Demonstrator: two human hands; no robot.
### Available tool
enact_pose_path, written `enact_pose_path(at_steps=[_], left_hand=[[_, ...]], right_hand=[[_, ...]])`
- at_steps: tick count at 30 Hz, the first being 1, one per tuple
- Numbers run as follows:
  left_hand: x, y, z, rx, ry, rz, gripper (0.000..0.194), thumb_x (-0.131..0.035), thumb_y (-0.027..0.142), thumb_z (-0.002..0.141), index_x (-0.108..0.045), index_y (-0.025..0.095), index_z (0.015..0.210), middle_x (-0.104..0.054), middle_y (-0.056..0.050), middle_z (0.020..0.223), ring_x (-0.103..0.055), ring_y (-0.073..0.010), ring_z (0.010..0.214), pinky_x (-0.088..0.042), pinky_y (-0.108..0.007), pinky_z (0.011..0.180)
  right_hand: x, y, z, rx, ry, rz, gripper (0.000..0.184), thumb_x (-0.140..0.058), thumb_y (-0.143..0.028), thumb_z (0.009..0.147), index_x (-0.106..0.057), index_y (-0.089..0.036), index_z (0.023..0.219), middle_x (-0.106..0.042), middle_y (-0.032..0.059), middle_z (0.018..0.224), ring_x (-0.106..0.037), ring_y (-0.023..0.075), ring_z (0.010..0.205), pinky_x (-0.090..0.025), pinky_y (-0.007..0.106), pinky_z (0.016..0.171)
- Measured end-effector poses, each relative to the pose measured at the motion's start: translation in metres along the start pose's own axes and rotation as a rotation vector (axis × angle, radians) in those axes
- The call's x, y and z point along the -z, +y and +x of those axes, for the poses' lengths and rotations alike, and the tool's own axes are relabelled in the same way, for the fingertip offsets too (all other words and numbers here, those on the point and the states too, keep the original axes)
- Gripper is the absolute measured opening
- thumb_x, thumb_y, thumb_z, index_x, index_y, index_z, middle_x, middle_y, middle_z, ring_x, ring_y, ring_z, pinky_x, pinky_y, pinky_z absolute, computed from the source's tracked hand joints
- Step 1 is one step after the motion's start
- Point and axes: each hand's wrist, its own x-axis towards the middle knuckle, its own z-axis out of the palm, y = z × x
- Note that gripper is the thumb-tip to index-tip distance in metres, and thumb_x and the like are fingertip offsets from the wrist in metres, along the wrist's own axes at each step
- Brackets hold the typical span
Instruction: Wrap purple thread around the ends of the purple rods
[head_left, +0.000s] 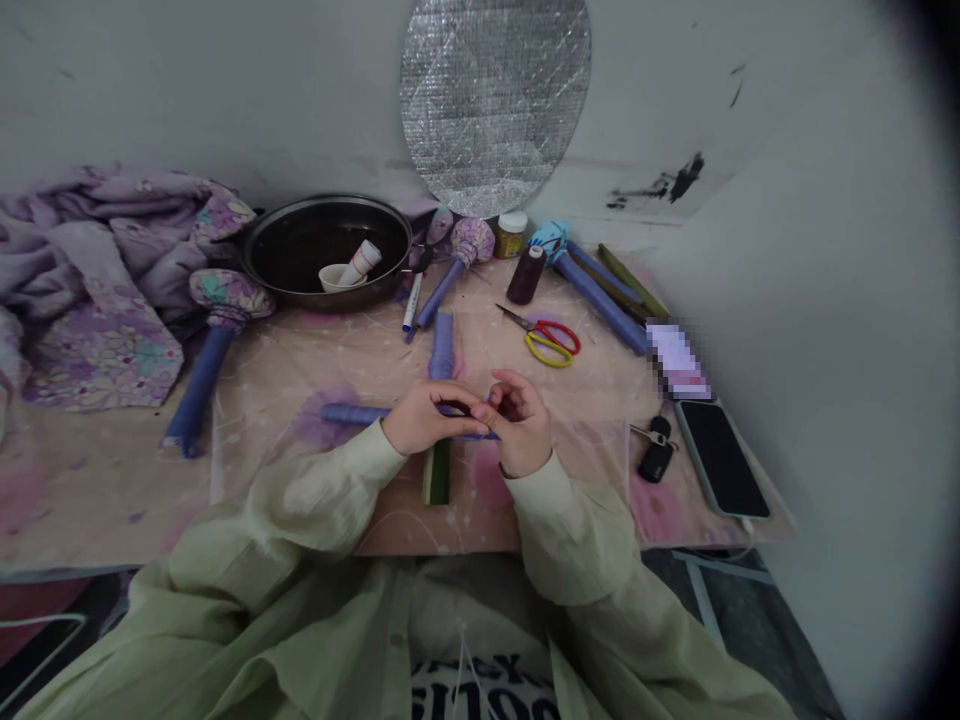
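A stick wrapped in blue-purple tape (356,413) lies crosswise on the table, under my hands. It crosses a green upright stick (437,475), whose far end is wrapped in the same tape (442,345). My left hand (426,415) is over the right part of the crosswise stick, its thumb and fingers curled together. From the right, my right hand (523,425) meets it, thumb and forefinger pinched near the left fingertips. A bit of blue-purple shows between the hands; what exactly the fingertips grip is too small to make out.
Scissors (551,341), a dark thread spool (526,277) and a marker (412,302) lie beyond my hands. Cloth-headed wrapped sticks (206,375) are around, with a black pan (285,290) at the back. Keys (655,450) and a phone (724,460) sit right; floral fabric (105,310) left.
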Motion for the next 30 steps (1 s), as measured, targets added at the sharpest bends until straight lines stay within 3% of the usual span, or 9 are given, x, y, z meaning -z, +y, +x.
enact_pose_path(at_steps=[8, 17, 21, 24, 27, 30], left_hand=[[0.001, -0.001, -0.001, -0.067, 0.065, -0.023, 0.022, -0.077, 0.036, 0.066, -0.073, 0.016, 0.074, -0.074, -0.007, 0.080, -0.069, -0.0170, 0.075, -0.056, -0.027, 0.073], [0.000, 0.002, -0.002, -0.127, 0.109, 0.044, 0.017, -0.073, 0.032, 0.071, -0.072, 0.015, 0.071, -0.074, -0.006, 0.076, -0.069, -0.0155, 0.071, -0.056, -0.024, 0.069], [0.000, 0.005, 0.000, -0.104, 0.128, 0.034, 0.016, -0.073, 0.031, 0.071, -0.072, 0.015, 0.073, -0.074, -0.006, 0.077, -0.069, -0.0156, 0.071, -0.056, -0.025, 0.070], [0.001, 0.004, 0.001, -0.089, 0.136, 0.000, 0.014, -0.074, 0.029, 0.071, -0.072, 0.015, 0.072, -0.074, -0.007, 0.077, -0.069, -0.0161, 0.073, -0.057, -0.026, 0.072], [0.003, 0.002, 0.002, -0.057, 0.174, 0.004, 0.014, -0.074, 0.028, 0.071, -0.073, 0.014, 0.074, -0.074, -0.007, 0.077, -0.069, -0.0164, 0.073, -0.057, -0.027, 0.072], [0.005, 0.002, 0.003, -0.044, 0.212, -0.009, 0.012, -0.074, 0.027, 0.071, -0.073, 0.016, 0.074, -0.074, -0.006, 0.077, -0.069, -0.0159, 0.072, -0.056, -0.027, 0.071]], right_hand=[[-0.001, -0.002, 0.007, -0.192, -0.135, 0.136, 0.043, -0.077, -0.035, 0.054, -0.056, -0.025, 0.091, -0.041, -0.0068, 0.065, -0.044, 0.0076, 0.056, -0.041, 0.021, 0.051], [-0.001, -0.011, 0.012, -0.349, -0.285, 0.241, 0.042, -0.078, -0.032, 0.055, -0.058, -0.025, 0.091, -0.039, -0.0076, 0.066, -0.044, 0.0056, 0.052, -0.044, 0.021, 0.051], [-0.001, -0.011, 0.013, -0.281, -0.261, 0.207, 0.033, -0.070, -0.038, 0.066, -0.058, -0.024, 0.093, -0.046, -0.0050, 0.069, -0.051, 0.0089, 0.060, -0.047, 0.024, 0.058], [0.002, -0.010, 0.010, -0.317, -0.179, 0.285, 0.031, -0.063, -0.043, 0.071, -0.059, -0.023, 0.095, -0.055, -0.0017, 0.074, -0.055, 0.0111, 0.065, -0.048, 0.026, 0.061], [0.004, -0.005, 0.001, -0.339, -0.125, 0.313, 0.040, -0.065, -0.046, 0.069, -0.058, -0.022, 0.100, -0.062, 0.0020, 0.086, -0.061, 0.0146, 0.077, -0.052, 0.029, 0.071], [0.001, 0.000, -0.011, -0.340, -0.118, 0.237, 0.051, -0.077, -0.043, 0.059, -0.056, -0.023, 0.102, -0.065, 0.0036, 0.098, -0.064, 0.0173, 0.084, -0.054, 0.035, 0.076]])
